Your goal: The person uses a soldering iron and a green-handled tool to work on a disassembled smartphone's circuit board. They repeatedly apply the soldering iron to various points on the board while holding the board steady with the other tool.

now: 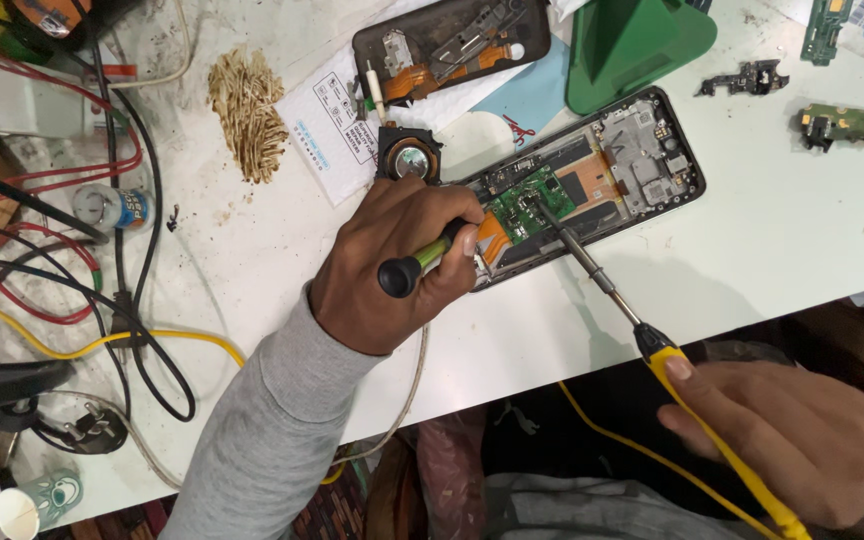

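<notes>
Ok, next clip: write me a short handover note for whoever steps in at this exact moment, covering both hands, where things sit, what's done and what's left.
Left hand: closed on a green and black handled tool, resting at the opened phone.
Right hand: holds the yellow soldering iron, tip on the green board inside the phone.
Phone lies on the white table, back cover already off, internals exposed.
Second opened phone and loose boards lie further back.
Left: the work at the board looks unfinished; phone not reassembled.

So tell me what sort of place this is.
Most likely a phone repair bench. An opened phone lies on the white table with its green board bared, the right hand holds a yellow-handled soldering iron to it, and loose circuit boards lie nearby.
</notes>
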